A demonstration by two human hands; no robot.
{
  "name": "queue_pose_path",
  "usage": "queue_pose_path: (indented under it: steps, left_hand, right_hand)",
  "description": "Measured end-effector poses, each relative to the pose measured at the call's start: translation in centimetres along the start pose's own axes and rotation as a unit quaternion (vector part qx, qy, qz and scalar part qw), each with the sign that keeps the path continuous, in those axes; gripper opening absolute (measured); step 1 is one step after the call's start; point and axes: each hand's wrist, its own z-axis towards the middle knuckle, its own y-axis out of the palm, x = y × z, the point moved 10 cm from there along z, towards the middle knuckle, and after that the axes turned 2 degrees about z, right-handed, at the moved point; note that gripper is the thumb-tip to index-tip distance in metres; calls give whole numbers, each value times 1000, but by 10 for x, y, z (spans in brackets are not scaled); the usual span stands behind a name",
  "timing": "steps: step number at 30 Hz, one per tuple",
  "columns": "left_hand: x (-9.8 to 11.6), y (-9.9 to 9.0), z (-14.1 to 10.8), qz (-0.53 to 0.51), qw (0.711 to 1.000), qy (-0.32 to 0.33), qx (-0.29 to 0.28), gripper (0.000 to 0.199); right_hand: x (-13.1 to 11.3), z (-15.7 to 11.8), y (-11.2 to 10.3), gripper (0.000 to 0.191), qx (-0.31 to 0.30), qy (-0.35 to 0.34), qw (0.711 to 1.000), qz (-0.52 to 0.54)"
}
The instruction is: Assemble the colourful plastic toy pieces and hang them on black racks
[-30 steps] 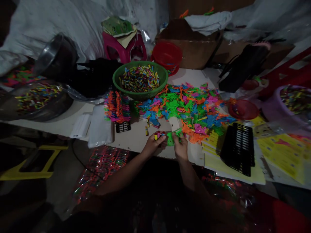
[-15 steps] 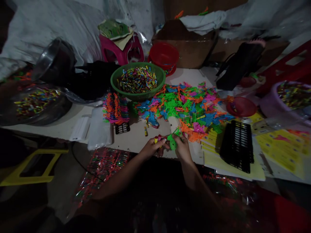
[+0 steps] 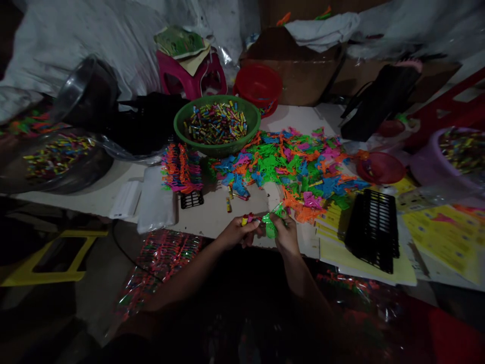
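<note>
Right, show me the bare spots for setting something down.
Bare tabletop: between the small black grid and left hand; also behind the colourful heap, before the cardboard box. Crowded: the heap, and the yellow sheets around the black racks.

We get dim light, faint glare off clear plastic [image 3: 226, 57] near twelve, deep shadow at six, stretched edges at three and nine.
</note>
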Motion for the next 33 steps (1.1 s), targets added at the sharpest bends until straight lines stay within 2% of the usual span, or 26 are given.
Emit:
queue_pose_path:
  steps: [6, 11, 17, 19, 21, 22, 23, 24, 25, 26, 27, 28, 29, 31, 33]
  left_hand:
    - [-4, 0, 0, -15, 1000, 3, -2, 41]
    - [-4, 0, -2, 24, 1000, -5, -13, 43]
    - [7, 4, -6, 95, 995, 35, 8, 40]
    - [9, 10, -3, 108, 993, 41, -10, 39]
    - [9, 9, 3, 111, 992, 45, -30, 36]
    - [9, 1, 7, 110, 993, 48, -19, 37]
    - [8, -13, 12, 108, 993, 51, 14, 38]
    - [7, -32, 16, 109, 990, 53, 68, 38]
    - [7, -55, 17, 115, 983, 55, 135, 38]
    - [7, -79, 16, 132, 968, 56, 207, 35]
    - [8, -100, 13, 168, 945, 52, 275, 33]
    - [9, -116, 10, 222, 917, 40, 329, 32]
    - [10, -127, 7, 286, 886, 20, 366, 32]
    - [10, -136, 8, 407, 826, -35, 388, 37]
    - [5, -136, 10, 474, 793, -84, 374, 45]
  right_hand:
    - [4, 0, 2, 25, 3, 2, 1000, -23]
    - [-1, -1, 4, 23, 10, -2, 1000, -24]
    - [-1, -5, 3, 24, 49, -34, 997, -50]
    - [-3, -1, 0, 26, 41, -29, 996, -74]
    - [-9, 10, -8, 29, 11, -11, 988, -151]
    - [-17, 17, -18, 31, 11, -10, 976, -215]
    - [-30, 24, -32, 32, 39, -27, 956, -290]
    - [-49, 30, -49, 34, 97, -61, 923, -367]
    - [-70, 32, -62, 36, 168, -111, 878, -434]
    - [-88, 31, -67, 38, 224, -164, 829, -486]
    - [-97, 31, -60, 39, 243, -215, 790, -521]
    - [-95, 34, -44, 38, 218, -259, 767, -545]
    - [-84, 39, -19, 36, 154, -292, 759, -562]
    - [-42, 47, 38, 32, -14, -316, 751, -580]
    - [-6, 53, 75, 32, -74, -313, 731, -602]
